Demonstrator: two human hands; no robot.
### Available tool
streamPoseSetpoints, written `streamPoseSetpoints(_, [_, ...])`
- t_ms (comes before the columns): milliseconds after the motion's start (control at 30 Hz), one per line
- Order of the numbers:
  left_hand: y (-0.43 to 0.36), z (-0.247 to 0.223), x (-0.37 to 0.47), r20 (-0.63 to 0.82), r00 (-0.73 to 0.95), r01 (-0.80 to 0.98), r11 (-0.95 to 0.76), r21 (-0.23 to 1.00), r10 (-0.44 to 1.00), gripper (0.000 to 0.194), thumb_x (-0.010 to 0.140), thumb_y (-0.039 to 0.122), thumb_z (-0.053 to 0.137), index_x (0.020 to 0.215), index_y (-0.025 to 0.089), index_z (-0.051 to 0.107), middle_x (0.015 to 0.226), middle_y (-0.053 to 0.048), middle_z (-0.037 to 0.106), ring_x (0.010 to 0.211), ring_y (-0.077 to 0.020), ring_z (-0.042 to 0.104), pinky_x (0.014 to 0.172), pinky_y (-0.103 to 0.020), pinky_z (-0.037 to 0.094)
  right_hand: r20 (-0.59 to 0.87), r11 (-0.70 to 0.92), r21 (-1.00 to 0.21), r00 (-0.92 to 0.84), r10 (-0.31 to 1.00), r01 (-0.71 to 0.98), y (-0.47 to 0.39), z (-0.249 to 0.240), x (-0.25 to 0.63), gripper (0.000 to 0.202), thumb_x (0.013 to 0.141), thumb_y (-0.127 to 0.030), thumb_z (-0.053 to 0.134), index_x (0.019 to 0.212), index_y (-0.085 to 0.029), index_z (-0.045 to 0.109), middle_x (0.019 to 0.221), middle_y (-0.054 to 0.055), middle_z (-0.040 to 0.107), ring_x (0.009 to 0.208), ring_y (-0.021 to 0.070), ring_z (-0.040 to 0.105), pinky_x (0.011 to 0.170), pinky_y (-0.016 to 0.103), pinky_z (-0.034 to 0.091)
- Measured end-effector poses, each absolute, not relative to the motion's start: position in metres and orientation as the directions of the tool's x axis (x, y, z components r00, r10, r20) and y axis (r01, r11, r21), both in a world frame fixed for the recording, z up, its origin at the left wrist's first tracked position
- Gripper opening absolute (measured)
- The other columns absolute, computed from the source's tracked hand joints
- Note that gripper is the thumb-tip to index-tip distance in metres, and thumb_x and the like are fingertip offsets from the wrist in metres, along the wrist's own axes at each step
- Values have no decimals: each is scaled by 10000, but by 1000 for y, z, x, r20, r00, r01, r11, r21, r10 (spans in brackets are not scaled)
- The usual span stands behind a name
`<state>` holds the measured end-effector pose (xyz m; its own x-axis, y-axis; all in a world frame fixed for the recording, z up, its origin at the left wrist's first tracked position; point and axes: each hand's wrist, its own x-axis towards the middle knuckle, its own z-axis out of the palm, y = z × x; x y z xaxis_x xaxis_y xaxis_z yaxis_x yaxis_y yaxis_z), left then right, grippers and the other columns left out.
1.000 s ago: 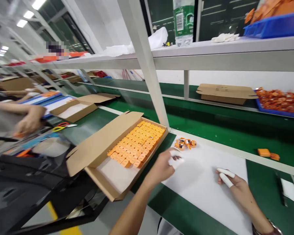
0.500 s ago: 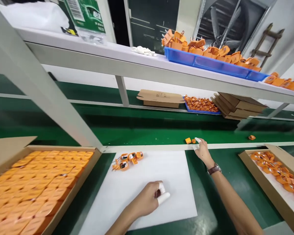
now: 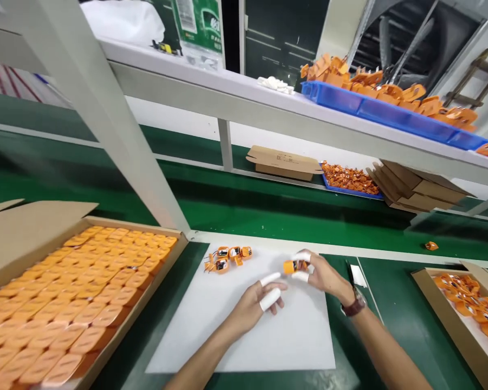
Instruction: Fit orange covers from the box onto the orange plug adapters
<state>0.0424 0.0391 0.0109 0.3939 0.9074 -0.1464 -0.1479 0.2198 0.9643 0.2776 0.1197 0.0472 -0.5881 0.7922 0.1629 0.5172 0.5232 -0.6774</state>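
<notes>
Over the white foam sheet (image 3: 284, 336), my right hand (image 3: 323, 275) grips a small orange plastic housing (image 3: 290, 267) between white-covered fingertips. Just to its left, my left hand (image 3: 260, 303) holds nothing; its fingers are apart and point toward the housing, with white covers on the thumb and a finger. At the sheet's upper left lies a small cluster of orange housings (image 3: 222, 264) with dark parts and wires showing inside.
A cardboard box (image 3: 182, 245) of orange pieces in rows stands at left, another open box (image 3: 427, 287) of orange parts at right. A tweezers-like dark tool and white scrap (image 3: 358, 276) lie right of the sheet. Above runs a shelf with a blue tray (image 3: 374, 108).
My right hand has come back from the far edge of the table to the sheet, bringing the orange housing. My left hand has opened and moved slightly up. The view has shifted left.
</notes>
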Motion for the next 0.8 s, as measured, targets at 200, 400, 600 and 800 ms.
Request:
streamPoseSetpoints(200, [37,19,41,-122,378,-276,237,931,918,387,817,446,760,1056,157,666,826,-32,677,763,-175,621,727,-297,493,227,621,-722,-744,629,305,63,62,243,467,959,-152,604,1399,-293,538,1297,100,600,1164,220,598,1014,391,512])
streamPoseSetpoints(400, [33,9,45,-73,309,-219,145,965,948,446,819,400,755,1189,174,650,1091,-89,699,968,-231,660,890,-361,529,314,475,-870,-594,741,133,64,37,253,365,942,-230,665,1301,-279,621,1151,74,660,1001,186,654,869,335,561])
streamPoseSetpoints(600, [33,-8,42,6,288,167,-56,984,958,274,880,308,657,1109,169,714,916,-55,701,775,-177,620,748,-302,524,357,455,-889,-552,754,47,57,23,253,322,895,-260,742,1213,-279,694,1142,77,694,1034,208,674,914,373,559])
streamPoseSetpoints(800, [32,-11,49,-36,237,22,32,999,971,375,812,384,763,1120,181,700,1045,-72,732,884,-207,684,859,-339,559,390,433,-901,-469,792,-19,58,17,251,247,891,-238,745,1133,-281,722,1110,83,712,992,210,692,881,401,584])
